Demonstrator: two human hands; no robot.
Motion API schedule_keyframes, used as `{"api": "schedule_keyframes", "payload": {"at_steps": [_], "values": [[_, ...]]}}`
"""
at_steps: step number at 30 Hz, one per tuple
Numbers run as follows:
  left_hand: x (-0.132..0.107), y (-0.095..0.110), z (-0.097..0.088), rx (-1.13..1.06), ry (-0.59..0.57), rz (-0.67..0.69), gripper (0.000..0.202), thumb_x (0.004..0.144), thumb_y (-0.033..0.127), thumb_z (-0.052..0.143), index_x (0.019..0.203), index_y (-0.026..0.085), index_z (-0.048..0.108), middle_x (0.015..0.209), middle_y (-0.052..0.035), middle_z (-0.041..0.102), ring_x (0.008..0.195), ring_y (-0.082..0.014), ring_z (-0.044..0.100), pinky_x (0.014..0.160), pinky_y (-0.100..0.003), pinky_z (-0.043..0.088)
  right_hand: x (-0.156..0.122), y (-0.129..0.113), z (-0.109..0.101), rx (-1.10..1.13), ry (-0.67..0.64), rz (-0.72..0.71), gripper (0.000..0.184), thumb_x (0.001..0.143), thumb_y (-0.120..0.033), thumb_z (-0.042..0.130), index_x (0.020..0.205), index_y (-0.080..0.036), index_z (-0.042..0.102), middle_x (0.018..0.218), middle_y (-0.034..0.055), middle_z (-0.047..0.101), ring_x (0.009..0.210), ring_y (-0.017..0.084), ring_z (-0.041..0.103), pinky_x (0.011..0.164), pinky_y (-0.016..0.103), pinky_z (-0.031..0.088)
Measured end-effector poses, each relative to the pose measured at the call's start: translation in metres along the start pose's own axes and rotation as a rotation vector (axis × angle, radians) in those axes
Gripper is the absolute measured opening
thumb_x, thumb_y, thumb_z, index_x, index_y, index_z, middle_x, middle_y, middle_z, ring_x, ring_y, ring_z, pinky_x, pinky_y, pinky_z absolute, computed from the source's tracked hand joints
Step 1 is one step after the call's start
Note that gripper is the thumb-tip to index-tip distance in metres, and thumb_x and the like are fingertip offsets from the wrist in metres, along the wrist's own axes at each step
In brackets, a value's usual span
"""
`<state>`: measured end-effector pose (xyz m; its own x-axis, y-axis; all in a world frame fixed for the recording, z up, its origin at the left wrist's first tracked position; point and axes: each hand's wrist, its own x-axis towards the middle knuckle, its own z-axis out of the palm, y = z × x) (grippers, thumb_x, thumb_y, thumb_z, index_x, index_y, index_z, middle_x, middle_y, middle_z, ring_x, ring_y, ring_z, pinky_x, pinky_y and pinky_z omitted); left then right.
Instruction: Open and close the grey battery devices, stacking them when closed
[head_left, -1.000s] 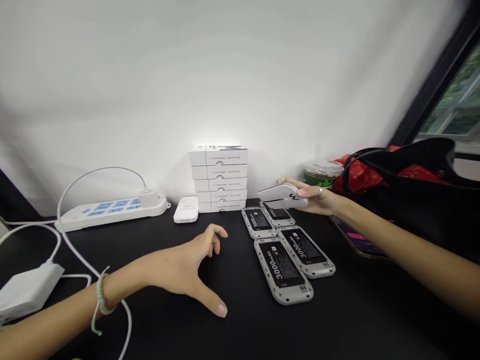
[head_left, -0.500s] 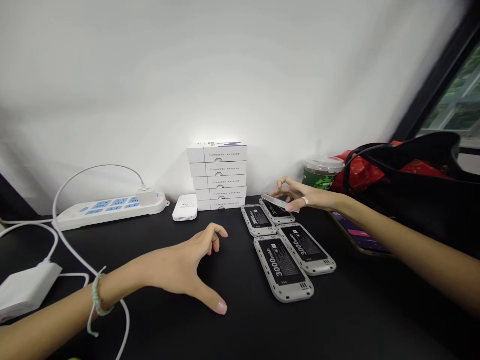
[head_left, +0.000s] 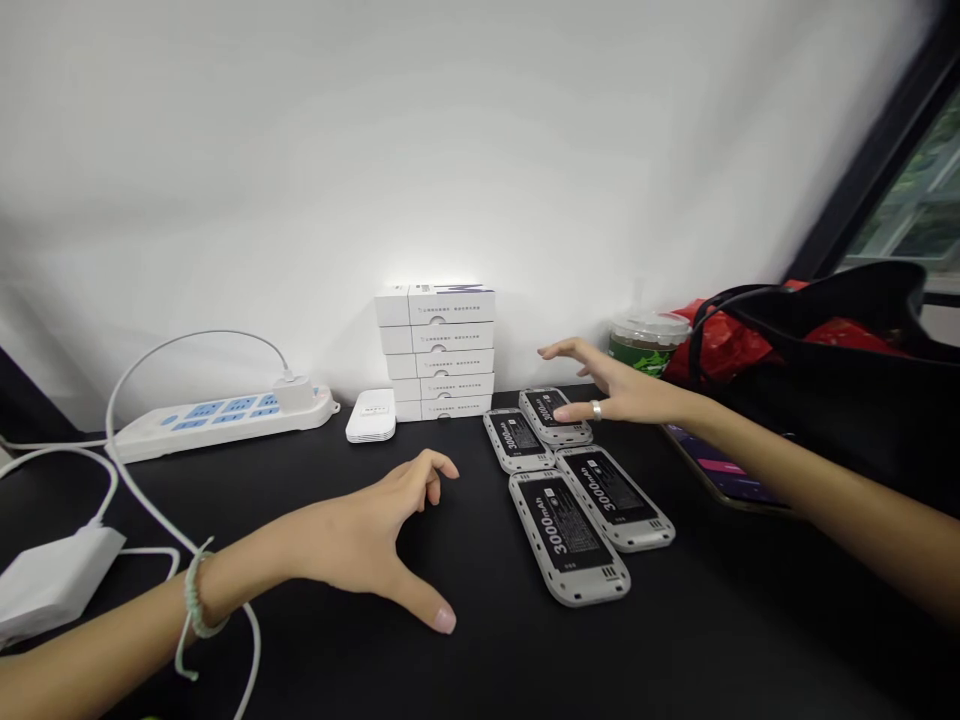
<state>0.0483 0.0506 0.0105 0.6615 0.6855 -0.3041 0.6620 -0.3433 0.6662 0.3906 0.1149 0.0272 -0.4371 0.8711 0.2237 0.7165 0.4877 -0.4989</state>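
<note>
Going left to right on this black surface (head_left: 315, 640), there's a white power adapter (head_left: 52, 580) at the far left with white cables (head_left: 142, 500) looping around, and behind it a white power strip (head_left: 221, 425) with blue sockets and a white charger (head_left: 294, 394) plugged in. The left hand (head_left: 367, 535), with a braided green bracelet (head_left: 193, 610) on the wrist, sits half open with the thumb spread wide and the fingers loosely curled, holding nothing. Just left of the batteries there's a small white box (head_left: 370, 416), then a neat stack of five white boxes (head_left: 442, 350) against the wall. They're all closed, so no idea what's inside. Next come four grey battery packs (head_left: 568, 535) with black 3000mAh labels, lying flat in a tight cluster, well to the right of the left hand. The right hand (head_left: 615, 390), with a silver ring (head_left: 596, 410), is open and empty, fingers spread right over the rearmost pack (head_left: 553, 415); can't tell if it's touching. Past that, a clear-lidded tub (head_left: 649, 342) with something dark and a green label, a red bag (head_left: 720, 345), a black bag (head_left: 840, 390), and a phone (head_left: 720, 475) partly under it.
</note>
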Motion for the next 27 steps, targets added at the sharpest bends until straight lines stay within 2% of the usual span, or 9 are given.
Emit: {"api": "schedule_keyframes", "payload": {"at_steps": [2,3,5,8,11,13,18,23,27], "values": [[0.0,0.0,0.0,-0.004,0.002,0.007,0.09,0.061,0.051,0.088,0.13,0.032,0.032,0.122,-0.0032,0.043,0.118,-0.0255,0.044,0.1,-0.042,0.042,-0.012,-0.021,0.002,-0.029,0.059,-0.083,0.055,0.078,-0.054,0.071,0.123,-0.03,0.05,0.141,0.0057,0.051,0.131,0.032,0.047,0.11,0.048,0.035],[0.0,0.001,0.0,-0.007,0.003,0.009,0.09,0.061,0.051,0.088,0.13,0.032,0.032,0.122,-0.0033,0.043,0.118,-0.0255,0.044,0.1,-0.042,0.042,-0.021,-0.032,0.005,-0.044,0.047,-0.133,0.047,0.08,-0.053,0.071,0.117,-0.029,0.054,0.132,0.0053,0.057,0.125,0.031,0.051,0.107,0.047,0.037],[0.0,0.003,0.0,-0.011,0.004,0.005,0.091,0.06,0.052,0.088,0.129,0.031,0.033,0.122,-0.0035,0.044,0.118,-0.0259,0.045,0.1,-0.041,0.042,-0.04,-0.049,0.012,-0.069,-0.105,-0.179,0.041,0.079,-0.052,0.073,0.109,-0.028,0.058,0.12,0.0042,0.061,0.116,0.028,0.054,0.103,0.045,0.039],[-0.001,0.007,0.0,-0.006,0.004,-0.02,0.09,0.059,0.052,0.088,0.129,0.031,0.035,0.123,-0.0042,0.044,0.118,-0.0274,0.045,0.097,-0.04,0.043,-0.064,-0.06,0.02,-0.116,-0.244,-0.148,0.053,0.07,-0.052,0.08,0.112,-0.028,0.058,0.121,0.0053,0.059,0.115,0.031,0.05,0.1,0.048,0.036],[0.0,0.008,0.0,0.007,0.008,-0.03,0.09,0.06,0.053,0.087,0.13,0.031,0.035,0.122,-0.0042,0.044,0.118,-0.0275,0.046,0.097,-0.04,0.043,-0.075,-0.055,0.024,-0.149,-0.256,-0.066,0.07,0.058,-0.053,0.087,0.118,-0.03,0.057,0.124,0.0066,0.056,0.114,0.035,0.046,0.098,0.051,0.035],[0.0,0.008,-0.001,0.012,0.014,-0.024,0.089,0.06,0.054,0.087,0.13,0.031,0.036,0.121,-0.0039,0.044,0.117,-0.0271,0.046,0.098,-0.04,0.043,-0.076,-0.052,0.025,-0.14,-0.263,-0.03,0.074,0.055,-0.053,0.088,0.119,-0.032,0.057,0.125,0.007,0.054,0.113,0.036,0.044,0.097,0.051,0.036],[-0.003,0.009,-0.001,0.036,0.008,-0.035,0.089,0.062,0.057,0.085,0.131,0.031,0.035,0.121,-0.0044,0.044,0.112,-0.0267,0.049,0.095,-0.039,0.045,-0.074,-0.055,0.033,-0.053,-0.265,-0.024,0.073,0.059,-0.051,0.087,0.122,-0.034,0.055,0.128,0.0057,0.053,0.115,0.035,0.043,0.098,0.049,0.037],[-0.008,0.015,-0.001,0.079,-0.003,-0.069,0.088,0.065,0.059,0.082,0.133,0.034,0.034,0.121,-0.0034,0.045,0.108,-0.0264,0.051,0.09,-0.038,0.046,-0.077,-0.057,0.037,-0.023,-0.308,0.048,0.078,0.06,-0.05,0.086,0.127,-0.036,0.05,0.132,0.0038,0.051,0.114,0.035,0.044,0.095,0.046,0.042],[-0.008,0.014,0.0,0.071,0.008,-0.076,0.088,0.064,0.061,0.081,0.134,0.035,0.035,0.122,-0.0034,0.046,0.106,-0.0271,0.054,0.089,-0.04,0.048,-0.08,-0.065,0.041,-0.012,-0.31,0.055,0.077,0.057,-0.05,0.087,0.123,-0.034,0.052,0.131,0.0045,0.051,0.117,0.036,0.044,0.098,0.047,0.042]]}}
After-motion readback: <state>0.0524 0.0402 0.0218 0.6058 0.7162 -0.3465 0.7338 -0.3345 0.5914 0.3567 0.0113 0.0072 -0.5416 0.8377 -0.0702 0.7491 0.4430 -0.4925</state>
